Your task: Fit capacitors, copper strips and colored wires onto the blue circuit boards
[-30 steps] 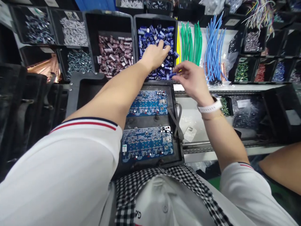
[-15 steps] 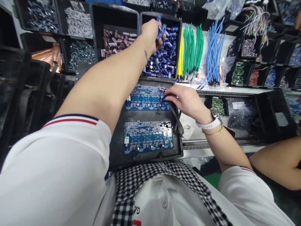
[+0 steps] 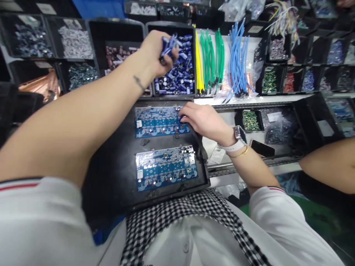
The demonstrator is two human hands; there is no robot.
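Note:
My left hand is closed round a bunch of blue capacitors, held above the black bin of blue capacitors. My right hand rests on the right end of the far blue circuit board, its fingertips pinched on a small blue part pressed to the board. A second blue circuit board lies nearer to me. Both boards sit in a black tray.
Black bins hold brown capacitors, silver parts and other small parts along the back. Yellow, green and blue wires lie right of the blue bin. A phone lies by my right wrist. Another person's arm reaches in at the right.
My left hand has lifted out of the blue bin with a handful of capacitors. My right hand has come down from the bin's edge onto the far board.

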